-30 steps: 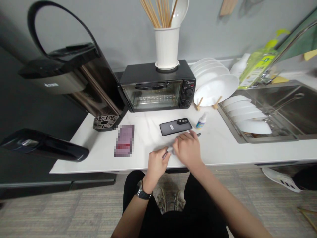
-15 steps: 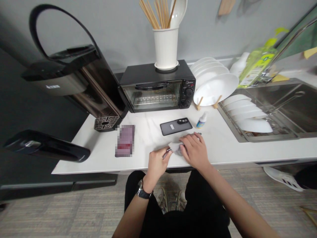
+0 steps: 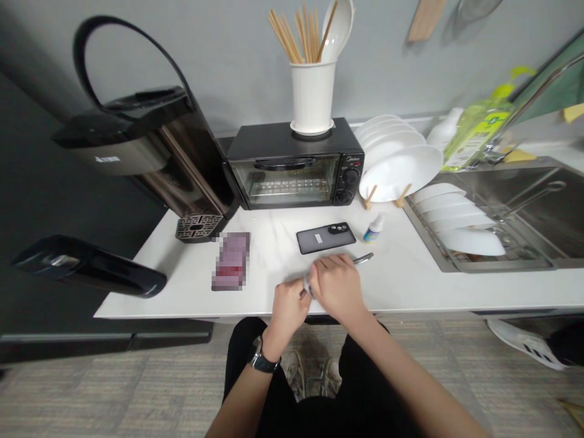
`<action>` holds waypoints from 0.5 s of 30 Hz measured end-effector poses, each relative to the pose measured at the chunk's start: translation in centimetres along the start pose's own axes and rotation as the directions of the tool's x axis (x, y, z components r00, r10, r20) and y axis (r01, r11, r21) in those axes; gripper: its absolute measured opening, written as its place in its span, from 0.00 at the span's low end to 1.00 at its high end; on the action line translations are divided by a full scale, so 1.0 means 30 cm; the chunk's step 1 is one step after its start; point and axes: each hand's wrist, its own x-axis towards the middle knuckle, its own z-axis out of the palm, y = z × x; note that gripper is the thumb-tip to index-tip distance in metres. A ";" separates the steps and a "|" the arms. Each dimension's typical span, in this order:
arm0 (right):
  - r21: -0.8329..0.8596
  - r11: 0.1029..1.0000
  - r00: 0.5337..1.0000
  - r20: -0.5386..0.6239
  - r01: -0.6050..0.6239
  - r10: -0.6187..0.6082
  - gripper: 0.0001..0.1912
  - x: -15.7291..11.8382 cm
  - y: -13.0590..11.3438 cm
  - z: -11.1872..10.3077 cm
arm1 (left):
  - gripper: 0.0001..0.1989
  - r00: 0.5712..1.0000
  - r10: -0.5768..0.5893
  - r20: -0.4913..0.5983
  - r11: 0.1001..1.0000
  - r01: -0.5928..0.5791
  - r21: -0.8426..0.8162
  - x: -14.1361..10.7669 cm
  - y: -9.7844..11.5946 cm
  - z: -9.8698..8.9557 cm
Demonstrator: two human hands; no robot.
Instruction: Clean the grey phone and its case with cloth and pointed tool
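Observation:
My left hand (image 3: 289, 305), with a watch (image 3: 262, 354) on the wrist, is closed round a slim dark metal piece (image 3: 303, 294) near the counter's front edge. Pressed against it, my right hand (image 3: 336, 286) is closed over a pale grey cloth or tissue (image 3: 309, 285) wrapped about that piece. A slim silver rod (image 3: 364, 258), like a pen, sticks out beyond my right knuckles; whether it joins the held piece is hidden. Just behind my hands lie a black-edged phone or phone case (image 3: 325, 237), camera cutouts up, and a small white-capped bottle (image 3: 373, 229).
A pixelated purple item (image 3: 232, 261) lies on the white counter (image 3: 269, 243). Behind stand a drinks machine (image 3: 182, 152), a toaster oven (image 3: 292, 140) topped by a cup of chopsticks (image 3: 312, 97), and racked plates (image 3: 401, 173). The sink (image 3: 542, 243) with several bowls is at right.
My right hand has moved left along the counter, up against my left hand, bringing the cloth with it. More of the silver rod shows now. The camera view has shifted slightly.

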 end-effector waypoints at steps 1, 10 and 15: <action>0.049 0.997 0.998 -0.005 0.064 -0.064 0.14 -0.012 -0.032 0.012 | 0.14 1.000 -0.001 -0.002 1.000 0.001 0.021 -0.001 -0.005 0.005; 0.033 0.989 0.978 -0.154 0.145 -0.138 0.20 -0.134 0.116 0.064 | 0.10 1.000 -0.019 0.022 0.997 0.020 -0.071 0.008 0.012 -0.017; -0.064 0.998 0.990 -0.142 -0.001 -0.008 0.16 -0.111 0.291 0.004 | 0.10 0.999 -0.035 0.027 0.984 0.039 -0.175 0.007 0.024 -0.025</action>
